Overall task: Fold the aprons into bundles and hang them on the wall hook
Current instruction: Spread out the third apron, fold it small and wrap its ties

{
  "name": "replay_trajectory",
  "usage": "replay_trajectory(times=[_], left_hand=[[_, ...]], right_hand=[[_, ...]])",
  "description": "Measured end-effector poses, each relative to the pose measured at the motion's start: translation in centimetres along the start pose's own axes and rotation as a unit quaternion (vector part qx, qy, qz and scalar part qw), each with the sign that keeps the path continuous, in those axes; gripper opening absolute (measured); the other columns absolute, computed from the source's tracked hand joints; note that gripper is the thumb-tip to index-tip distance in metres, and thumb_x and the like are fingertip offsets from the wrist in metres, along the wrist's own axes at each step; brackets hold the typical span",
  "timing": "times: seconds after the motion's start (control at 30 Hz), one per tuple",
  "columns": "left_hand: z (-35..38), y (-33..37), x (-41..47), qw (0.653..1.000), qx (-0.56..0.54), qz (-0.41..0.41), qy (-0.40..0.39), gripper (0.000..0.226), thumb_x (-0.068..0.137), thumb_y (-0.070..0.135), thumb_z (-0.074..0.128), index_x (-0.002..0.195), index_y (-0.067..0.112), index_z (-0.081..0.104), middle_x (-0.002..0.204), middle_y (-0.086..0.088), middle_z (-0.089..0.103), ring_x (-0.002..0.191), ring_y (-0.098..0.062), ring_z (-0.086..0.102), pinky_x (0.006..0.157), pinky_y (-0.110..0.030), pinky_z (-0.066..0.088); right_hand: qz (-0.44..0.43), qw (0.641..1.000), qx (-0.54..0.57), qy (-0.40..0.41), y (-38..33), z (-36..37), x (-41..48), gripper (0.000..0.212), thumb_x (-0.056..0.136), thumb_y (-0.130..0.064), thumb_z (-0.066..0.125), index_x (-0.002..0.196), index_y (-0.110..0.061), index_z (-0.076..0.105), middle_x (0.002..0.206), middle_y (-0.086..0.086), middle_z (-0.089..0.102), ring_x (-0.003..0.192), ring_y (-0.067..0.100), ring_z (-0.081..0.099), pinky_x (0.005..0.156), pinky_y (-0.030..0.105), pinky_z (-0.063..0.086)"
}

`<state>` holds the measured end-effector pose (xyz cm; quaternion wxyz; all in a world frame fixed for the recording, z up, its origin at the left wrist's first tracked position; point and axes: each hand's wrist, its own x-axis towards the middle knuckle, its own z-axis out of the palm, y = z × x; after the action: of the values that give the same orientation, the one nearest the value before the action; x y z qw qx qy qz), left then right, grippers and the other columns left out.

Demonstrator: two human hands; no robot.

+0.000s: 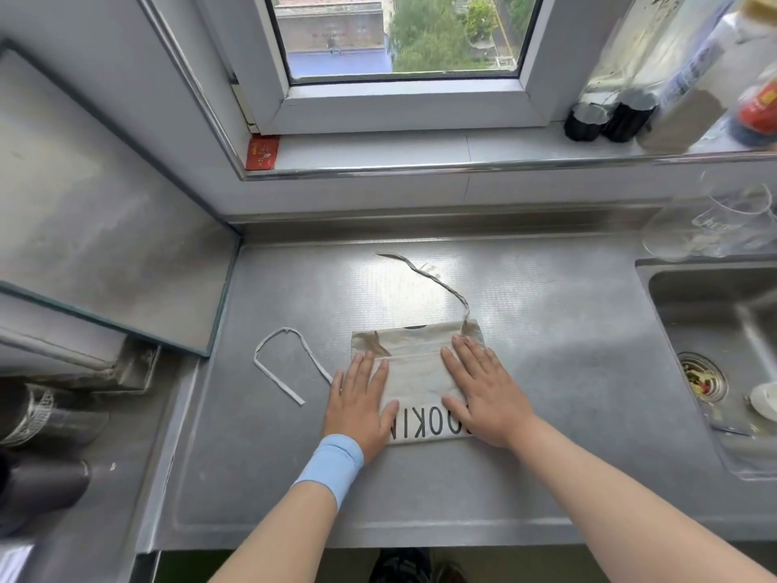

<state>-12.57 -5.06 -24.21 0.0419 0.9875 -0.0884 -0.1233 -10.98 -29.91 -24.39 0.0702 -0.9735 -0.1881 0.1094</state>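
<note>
pressing flat on the folded apron (414, 368) near the middle of the steel desk (546, 330), we rest our left hand (359, 408) and right hand (483, 393) on it, each grip wide, palms down, holding nothing. one strap (286, 363) loops toward the desk's left edge, another strap (437, 284) trails toward its back edge.

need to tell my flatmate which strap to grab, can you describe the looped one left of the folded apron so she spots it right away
Start at the steel counter below the window. The beige folded apron lies mid-counter under both hands; just left of it is the looped strap. It is pale and flat, bent into a loop, unlike the darker wavy strap trailing toward the window.
</note>
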Motion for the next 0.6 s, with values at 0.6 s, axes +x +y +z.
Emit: replay_trajectory(times=[0.6], left_hand=[[-3.0,-1.2,-1.8,0.990,-0.077,0.078,-0.089,0.087,0.076,0.071,0.053,0.148,0.034,0.022,0.160,0.004,-0.001,0.146,-0.020,-0.013,0.121,-0.044,0.011]], right_hand=[[-0.102,0.991,-0.050,-0.065,1.5,-3.0,-3.1,0.103,0.071,-0.052,0.050,0.158,-0.011,0.012,0.163,0.015,0.014,0.151,0.030,0.013,0.122,0.038,0.016]])
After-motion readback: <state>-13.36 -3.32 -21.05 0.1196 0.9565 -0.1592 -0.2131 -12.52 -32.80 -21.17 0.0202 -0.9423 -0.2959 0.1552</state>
